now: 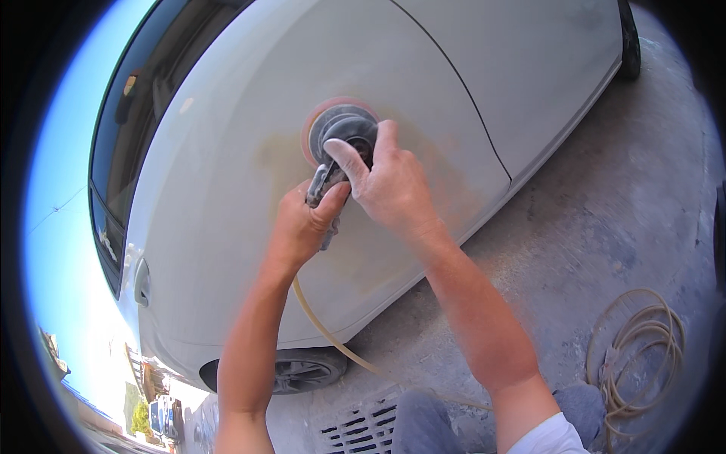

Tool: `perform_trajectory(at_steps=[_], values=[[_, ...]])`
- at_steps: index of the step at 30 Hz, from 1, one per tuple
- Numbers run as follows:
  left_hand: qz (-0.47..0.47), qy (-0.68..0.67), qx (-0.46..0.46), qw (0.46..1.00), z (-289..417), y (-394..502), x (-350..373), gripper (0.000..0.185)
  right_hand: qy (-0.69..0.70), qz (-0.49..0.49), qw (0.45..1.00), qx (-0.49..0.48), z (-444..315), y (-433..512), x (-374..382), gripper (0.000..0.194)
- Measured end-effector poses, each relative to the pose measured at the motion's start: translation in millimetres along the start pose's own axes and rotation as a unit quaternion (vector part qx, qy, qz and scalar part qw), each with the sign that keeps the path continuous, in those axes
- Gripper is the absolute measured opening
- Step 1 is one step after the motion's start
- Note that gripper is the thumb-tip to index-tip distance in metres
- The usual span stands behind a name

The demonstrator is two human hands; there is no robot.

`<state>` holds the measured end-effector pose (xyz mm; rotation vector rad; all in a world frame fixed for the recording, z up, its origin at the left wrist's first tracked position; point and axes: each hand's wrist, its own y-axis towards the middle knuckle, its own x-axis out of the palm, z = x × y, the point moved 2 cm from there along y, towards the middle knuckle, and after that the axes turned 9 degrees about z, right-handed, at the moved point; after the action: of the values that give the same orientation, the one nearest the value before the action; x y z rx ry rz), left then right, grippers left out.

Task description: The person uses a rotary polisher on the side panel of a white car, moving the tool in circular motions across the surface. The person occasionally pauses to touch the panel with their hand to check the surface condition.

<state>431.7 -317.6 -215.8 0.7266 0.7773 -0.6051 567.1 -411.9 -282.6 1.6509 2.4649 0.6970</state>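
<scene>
Both my hands hold a dusty pneumatic orbital sander (347, 126) with its round pad against a car door panel (227, 198). My right hand (394, 184) grips the sander's head, thumb and index finger spread around its top. Around the handle below it wraps my left hand (303, 227). White dust coats my right thumb. Yellowish and brownish sanded patches (448, 170) show on the pale panel around the pad. From below my left hand, a yellowish air hose (317, 323) runs down towards the floor.
A coil of hose (641, 352) lies on the dusty concrete floor (567, 227) at the right. Below the car's wheel (309, 371) is a slotted drain grate (360, 428). A door handle (142, 282) sticks out at the left. Another vehicle (163, 417) stands in the distance.
</scene>
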Motion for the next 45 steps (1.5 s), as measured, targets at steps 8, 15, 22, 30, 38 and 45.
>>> perform_trajectory(at_steps=[8,15,22,30,38,45], values=[[0.159,-0.033,0.055,0.985,-128.1,-91.2,-39.0,0.086,-0.056,-0.147,0.986,-0.061,-11.3,-101.2,89.2,0.071],[-0.001,0.092,-0.002,0.996,-29.1,-4.4,14.1,0.071,0.046,0.022,0.998,0.043,39.3,-25.9,10.1,0.074],[-0.027,0.147,0.04,0.988,3.1,10.8,44.8,0.07,0.049,0.07,0.993,0.075,49.9,-11.1,-25.9,0.073],[0.075,-0.023,-0.008,0.997,-176.0,-111.1,-60.3,0.086,-0.02,-0.103,0.993,-0.05,13.0,-140.8,112.1,0.07],[0.062,0.061,-0.038,0.996,-141.4,-90.2,-39.9,0.08,0.034,-0.075,0.996,-0.022,29.5,-125.2,88.6,0.066],[-0.047,0.186,0.024,0.981,1.2,5.6,48.2,0.09,0.09,0.077,0.99,0.081,59.6,-21.3,-23.0,0.068]])
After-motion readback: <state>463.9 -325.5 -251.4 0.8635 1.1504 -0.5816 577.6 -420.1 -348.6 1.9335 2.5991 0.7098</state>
